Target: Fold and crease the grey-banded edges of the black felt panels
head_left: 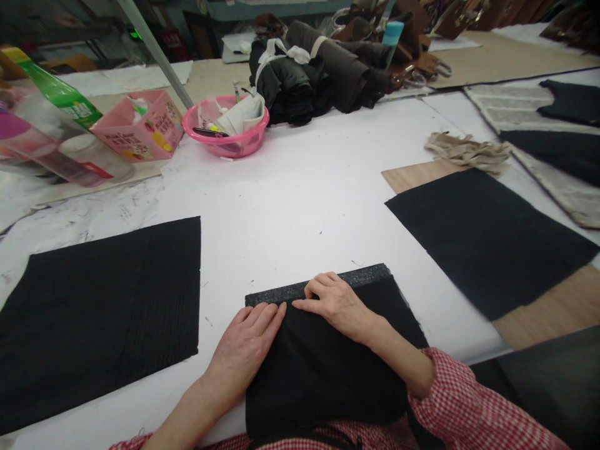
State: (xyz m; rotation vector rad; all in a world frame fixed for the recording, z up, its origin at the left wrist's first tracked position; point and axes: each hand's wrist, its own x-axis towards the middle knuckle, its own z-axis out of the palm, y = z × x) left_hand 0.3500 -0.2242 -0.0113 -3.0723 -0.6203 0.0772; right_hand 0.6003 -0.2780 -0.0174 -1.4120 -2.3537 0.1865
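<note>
Black cloth panel (328, 375) is at the worktable's (304, 206) near edge, mid-length, grey speckled strip (276, 294) along its far side. Left hand (250, 340): palm down, fingers together, flat, tips on the line where black meets grey. Right hand (344, 309): fingers curled over the strip, thumb on that line; can't tell if it's pinching cloth. Hands just beside each other, not touching.

To do it well: press evenly, keep the line parallel to the panel's far edge, left hand as anchor, no puckers between thumbs.

Text: pink box (140, 128), far left corner, has lettering plus fruit prints; green bottle (56, 94) behind it has white label characters. Neither readable from here; no brand to call.
</note>
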